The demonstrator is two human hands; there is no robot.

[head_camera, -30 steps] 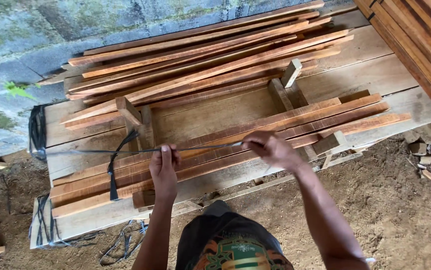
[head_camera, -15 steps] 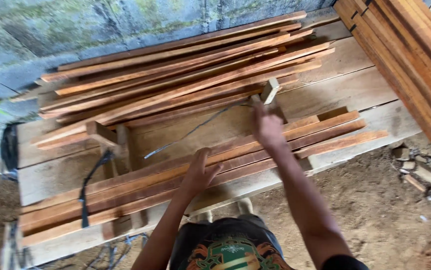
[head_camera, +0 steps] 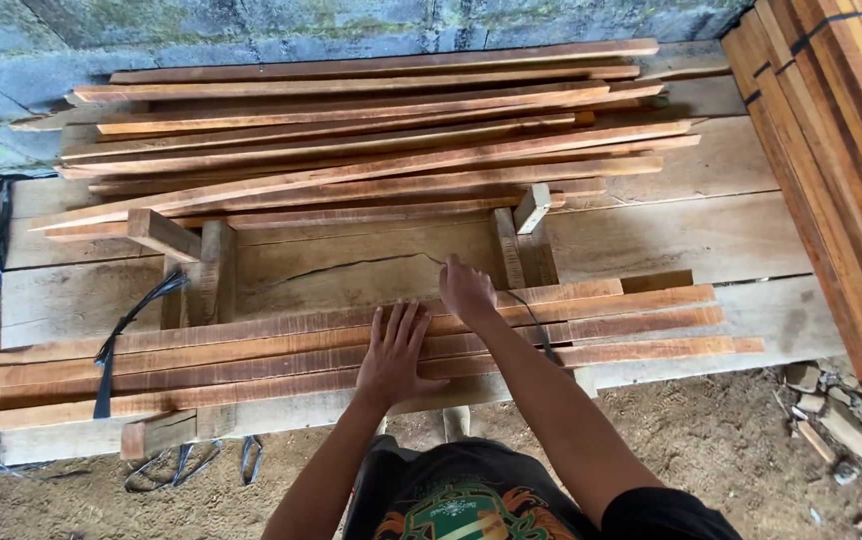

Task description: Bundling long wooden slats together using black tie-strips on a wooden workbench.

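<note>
Left hand (head_camera: 396, 352) flat on bundled wooden slats (head_camera: 251, 360), right hand (head_camera: 466, 290) pinching black strap (head_camera: 526, 318) over them

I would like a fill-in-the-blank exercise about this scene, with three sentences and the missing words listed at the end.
1. The left hand lies flat, palm down, on the near row of wooden ____.
2. The right hand pinches a thin black ____ that runs across the workbench.
3. Behind the far pile of slats stands a grey block ____.

Missing words: slats; strap; wall
</note>
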